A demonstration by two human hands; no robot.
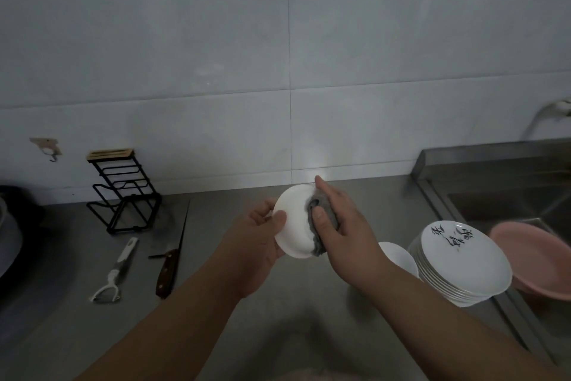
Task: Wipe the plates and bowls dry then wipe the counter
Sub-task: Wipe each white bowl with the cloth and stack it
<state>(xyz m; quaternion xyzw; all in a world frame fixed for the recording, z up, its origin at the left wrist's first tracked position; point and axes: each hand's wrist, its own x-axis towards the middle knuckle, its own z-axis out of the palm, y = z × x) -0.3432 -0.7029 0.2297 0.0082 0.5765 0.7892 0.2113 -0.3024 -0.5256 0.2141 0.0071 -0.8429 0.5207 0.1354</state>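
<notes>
My left hand (259, 244) grips a small white bowl (293, 223) by its left rim, held above the steel counter (296, 303). My right hand (343, 226) holds a grey cloth (318, 241) against the bowl's right side, thumb pressed on the cloth, index finger stretched along the rim. To the right stands a stack of white plates (463, 260) with black writing on the top one. A white bowl (398, 257) sits just left of that stack, partly hidden by my right forearm.
A pink basin (534, 260) leans at the sink (509, 204) edge on the right, with a tap (547, 112) above. On the left counter lie a cleaver (173, 244) and a peeler (117, 269), with a black wire rack (123, 192) behind them. A dark pot (12, 226) sits far left.
</notes>
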